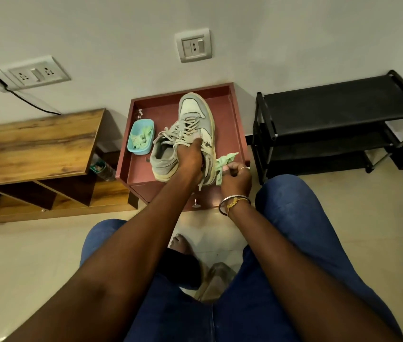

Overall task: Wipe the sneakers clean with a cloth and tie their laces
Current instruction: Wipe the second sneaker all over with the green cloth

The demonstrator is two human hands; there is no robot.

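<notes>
Blue-jeaned thighs [294,243] frame the bottom of the view, and both bare forearms reach forward between them to a low red-brown desk [238,124] with a raised rim.

The left hand [190,159] comes in from the near left, wrist bent down. Its grip is clamped on the sneaker [195,114] at the collar, fingers curled over the top by the tongue. The right hand [236,177], wearing a ring and a metal bangle [232,201], sits just beside it on the right. Its grip is closed on a pale green cloth [225,160], thumb and fingers bunching it against the sneaker's right side near the heel.

On the desk top the grey and cream sneaker lies lengthwise. Its long axis runs away from the person, with the toe toward the wall and the heel toward the desk's near edge, angled a little left. Its laces [183,130] are loose and untied, one end hanging past the near edge.

Left of the sneaker and close to it, a light blue tub [141,146] holds more green cloth. A black shoe rack [331,124] stands to the right and a wooden shelf unit [35,141] to the left.
</notes>
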